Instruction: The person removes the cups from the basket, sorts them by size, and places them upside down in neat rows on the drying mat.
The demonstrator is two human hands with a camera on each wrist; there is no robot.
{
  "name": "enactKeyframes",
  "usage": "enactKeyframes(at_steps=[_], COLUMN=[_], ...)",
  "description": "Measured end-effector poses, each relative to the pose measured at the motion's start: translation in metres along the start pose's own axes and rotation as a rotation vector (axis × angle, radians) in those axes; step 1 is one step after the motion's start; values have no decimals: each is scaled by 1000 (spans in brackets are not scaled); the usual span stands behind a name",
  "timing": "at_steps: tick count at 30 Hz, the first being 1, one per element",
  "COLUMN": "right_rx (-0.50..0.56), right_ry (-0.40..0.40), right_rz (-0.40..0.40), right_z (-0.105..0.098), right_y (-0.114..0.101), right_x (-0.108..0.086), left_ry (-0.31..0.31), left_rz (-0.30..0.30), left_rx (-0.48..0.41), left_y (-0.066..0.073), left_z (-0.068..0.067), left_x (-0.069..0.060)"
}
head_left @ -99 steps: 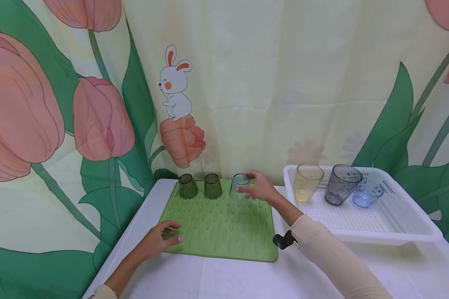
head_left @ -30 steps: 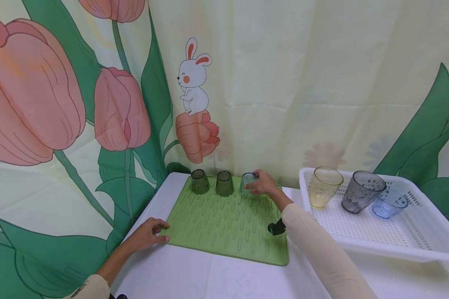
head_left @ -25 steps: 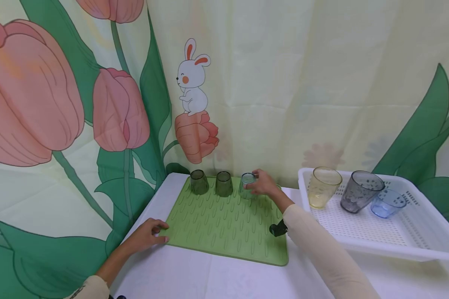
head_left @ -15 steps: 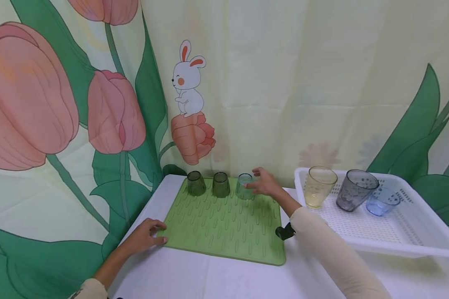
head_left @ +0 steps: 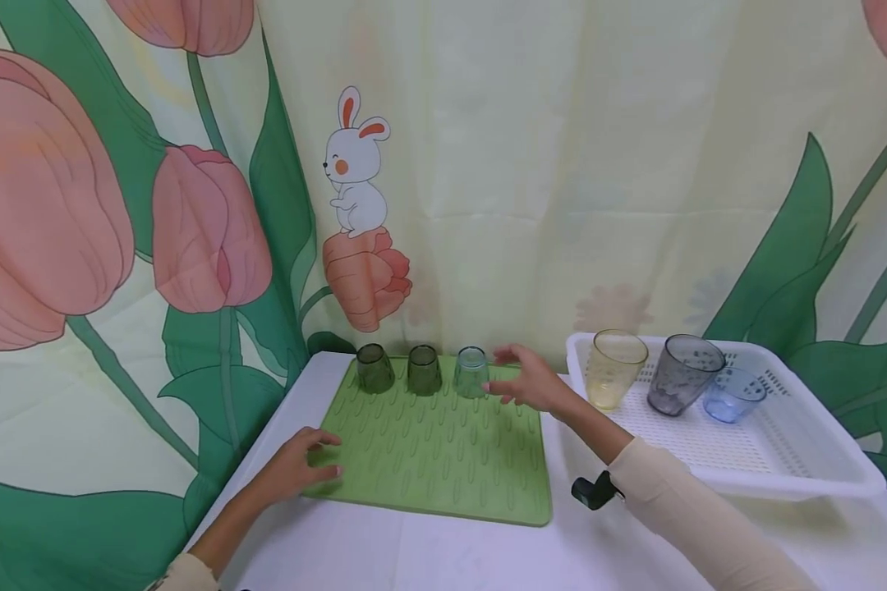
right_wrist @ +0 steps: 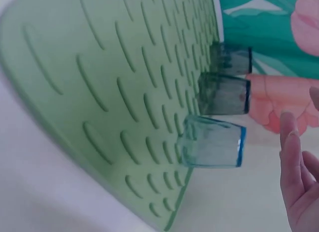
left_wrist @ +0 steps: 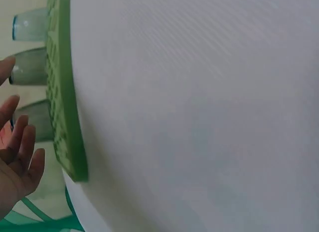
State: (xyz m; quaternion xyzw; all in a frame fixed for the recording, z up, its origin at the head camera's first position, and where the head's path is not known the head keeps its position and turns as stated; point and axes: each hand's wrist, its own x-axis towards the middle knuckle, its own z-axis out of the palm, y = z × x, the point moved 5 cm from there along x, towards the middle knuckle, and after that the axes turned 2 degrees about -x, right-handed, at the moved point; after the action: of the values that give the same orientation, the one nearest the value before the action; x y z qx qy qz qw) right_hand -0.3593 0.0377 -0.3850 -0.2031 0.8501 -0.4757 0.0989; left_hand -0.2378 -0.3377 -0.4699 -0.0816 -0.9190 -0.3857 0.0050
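1. Left hand (head_left: pixel 288 468), loosely parted and empty, by the green mat's (head_left: pixel 429 460) near-left corner; hooking that edge could jolt everything on it.
2. A dark glass (head_left: pixel 375 373) and a second dark glass (head_left: pixel 425 375) stand toward the mat's far edge.
3. Beside them, the pale glass (head_left: pixel 470 377); the right hand (head_left: pixel 534 380), wide, empty, near it, might topple it by brushing past.

The head view looks forward and down from farther back, with the green mat (head_left: pixel 429 460) low centre. Both wrist views look from low and near, tipped sideways, and share the three glasses (right_wrist: pixel 224 94): upper left in the left wrist frame, right of centre in the right wrist frame
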Motion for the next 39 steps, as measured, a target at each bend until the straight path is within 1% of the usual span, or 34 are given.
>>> enactKeyframes(at_steps=[4, 11, 17, 20, 25, 28, 30, 33, 39], right_rx=[17, 23, 23, 27, 32, 29, 24, 17, -2], right_ry=[-27, -57, -91, -105, -123, -125, -113, -79, 39], right_rz=[-14, -29, -90, -95, -93, -107, -117, -119, -118], right_z=[-4, -17, -27, -32, -38, -46, -53, -70, -110], right_y=[-4, -1, 7, 11, 18, 23, 27, 34, 47], right_x=[-18, -49, -70, -80, -94, -103, -109, -117, -133], left_ry=[-14, -48, -69, -85, -116, -135, -150, -168, -192], left_rz=[44, 100, 150, 171, 187, 213, 228, 233, 254], left_rx=[-42, -165, -211, -233, -288, -308, -311, -312, -329], left_y=[16, 47, 69, 79, 94, 104, 111, 119, 131], left_z=[8, 20, 30, 35, 46, 51, 54, 58, 66], left_x=[7, 22, 33, 39, 48, 53, 55, 59, 64])
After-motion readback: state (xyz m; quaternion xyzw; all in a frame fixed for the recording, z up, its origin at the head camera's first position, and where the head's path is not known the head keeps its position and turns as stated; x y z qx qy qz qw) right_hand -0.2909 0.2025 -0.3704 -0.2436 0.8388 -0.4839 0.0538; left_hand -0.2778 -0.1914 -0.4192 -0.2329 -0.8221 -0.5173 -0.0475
